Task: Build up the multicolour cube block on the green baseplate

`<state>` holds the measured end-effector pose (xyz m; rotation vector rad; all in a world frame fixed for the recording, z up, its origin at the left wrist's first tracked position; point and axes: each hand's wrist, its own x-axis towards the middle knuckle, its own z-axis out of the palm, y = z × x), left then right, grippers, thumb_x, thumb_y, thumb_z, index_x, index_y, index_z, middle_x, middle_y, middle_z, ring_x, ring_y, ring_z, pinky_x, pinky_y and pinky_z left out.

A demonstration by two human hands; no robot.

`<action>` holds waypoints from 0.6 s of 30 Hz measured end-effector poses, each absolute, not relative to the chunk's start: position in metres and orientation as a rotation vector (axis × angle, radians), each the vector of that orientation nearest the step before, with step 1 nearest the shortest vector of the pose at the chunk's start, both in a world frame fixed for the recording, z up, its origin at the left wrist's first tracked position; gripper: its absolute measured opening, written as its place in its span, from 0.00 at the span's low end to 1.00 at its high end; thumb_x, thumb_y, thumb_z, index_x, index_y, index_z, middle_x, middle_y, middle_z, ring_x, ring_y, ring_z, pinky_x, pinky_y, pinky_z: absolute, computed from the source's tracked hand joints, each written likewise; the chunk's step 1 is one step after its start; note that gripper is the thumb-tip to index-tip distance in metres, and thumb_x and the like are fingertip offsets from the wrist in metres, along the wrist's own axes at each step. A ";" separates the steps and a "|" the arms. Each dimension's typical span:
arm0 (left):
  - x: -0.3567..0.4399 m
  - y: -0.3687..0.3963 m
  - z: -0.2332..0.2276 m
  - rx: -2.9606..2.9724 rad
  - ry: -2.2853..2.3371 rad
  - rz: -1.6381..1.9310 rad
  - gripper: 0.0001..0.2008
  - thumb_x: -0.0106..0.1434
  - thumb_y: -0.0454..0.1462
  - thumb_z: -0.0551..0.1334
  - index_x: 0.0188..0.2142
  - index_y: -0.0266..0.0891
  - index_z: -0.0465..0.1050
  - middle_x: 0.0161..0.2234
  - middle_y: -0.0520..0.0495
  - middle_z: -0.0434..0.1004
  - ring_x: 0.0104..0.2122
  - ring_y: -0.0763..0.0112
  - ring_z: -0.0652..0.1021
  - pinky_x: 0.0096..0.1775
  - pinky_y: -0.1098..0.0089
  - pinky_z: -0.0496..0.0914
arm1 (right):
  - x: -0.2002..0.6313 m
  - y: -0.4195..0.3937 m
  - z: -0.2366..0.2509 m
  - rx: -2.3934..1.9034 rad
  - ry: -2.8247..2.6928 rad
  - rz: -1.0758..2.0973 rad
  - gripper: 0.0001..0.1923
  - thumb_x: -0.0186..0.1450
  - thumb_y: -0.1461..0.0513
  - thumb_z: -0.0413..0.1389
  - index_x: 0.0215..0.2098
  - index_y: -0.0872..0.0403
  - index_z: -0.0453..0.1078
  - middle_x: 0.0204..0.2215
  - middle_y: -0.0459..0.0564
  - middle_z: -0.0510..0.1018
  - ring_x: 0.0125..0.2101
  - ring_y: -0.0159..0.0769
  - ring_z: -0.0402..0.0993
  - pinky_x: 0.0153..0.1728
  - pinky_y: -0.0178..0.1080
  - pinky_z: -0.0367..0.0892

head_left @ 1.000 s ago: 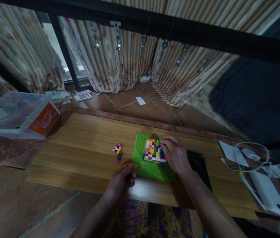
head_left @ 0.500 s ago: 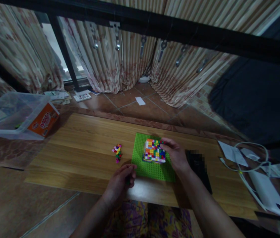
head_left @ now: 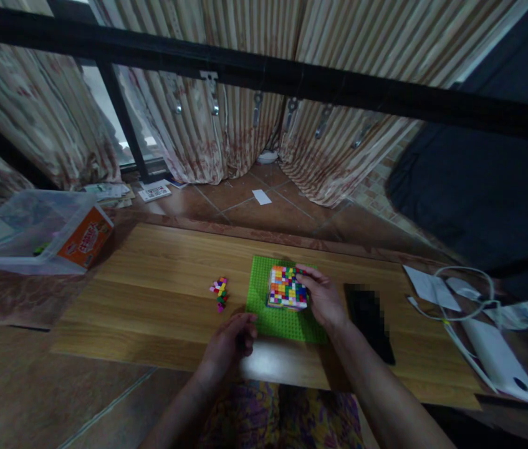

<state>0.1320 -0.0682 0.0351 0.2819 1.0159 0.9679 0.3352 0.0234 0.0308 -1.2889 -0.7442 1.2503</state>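
Your block [head_left: 286, 287] shows many bright colours. Your right hand [head_left: 323, 299] touches it, left hand [head_left: 230, 340] apart; I cannot tell either grip.

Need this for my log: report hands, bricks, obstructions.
Right hand at brick block, right side; left hand curled near green board. Block on board. Loose bricks off left, apparently not in the way.

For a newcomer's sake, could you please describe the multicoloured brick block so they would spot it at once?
On the wooden table lies a green baseplate. The multicoloured brick block sits on it, beside the right hand; unlike the small bricks strewn to its left, it is one compact, boxy mass.
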 end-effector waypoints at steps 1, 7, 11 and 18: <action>0.132 -0.068 0.037 0.256 0.992 0.969 0.13 0.58 0.44 0.64 0.36 0.35 0.73 0.24 0.51 0.72 0.20 0.80 0.68 0.23 0.76 0.59 | 0.336 0.022 0.032 -1.284 -0.783 1.227 0.20 0.44 0.57 0.69 0.36 0.50 0.78 0.30 0.46 0.81 0.30 0.37 0.75 0.35 0.43 0.71; 0.132 -0.068 0.064 0.114 0.813 0.927 0.22 0.67 0.49 0.52 0.42 0.33 0.73 0.39 0.39 0.78 0.35 0.69 0.78 0.40 0.69 0.70 | 0.332 -0.016 0.060 -1.369 -1.179 0.725 0.12 0.60 0.55 0.61 0.41 0.47 0.76 0.42 0.49 0.79 0.43 0.42 0.74 0.48 0.50 0.68; 0.134 -0.069 0.075 0.109 0.686 0.909 0.27 0.68 0.53 0.49 0.45 0.32 0.72 0.41 0.38 0.77 0.39 0.66 0.77 0.45 0.67 0.69 | 0.312 -0.051 0.082 -1.230 -1.825 0.612 0.09 0.66 0.58 0.55 0.41 0.44 0.76 0.39 0.48 0.78 0.42 0.41 0.72 0.44 0.47 0.69; 0.145 -0.075 0.078 0.200 0.572 0.908 0.29 0.66 0.55 0.49 0.47 0.34 0.72 0.39 0.41 0.76 0.43 0.63 0.74 0.47 0.65 0.67 | 0.291 -0.066 0.079 -1.143 -2.172 0.490 0.09 0.67 0.61 0.54 0.44 0.47 0.75 0.40 0.49 0.77 0.42 0.40 0.70 0.44 0.45 0.67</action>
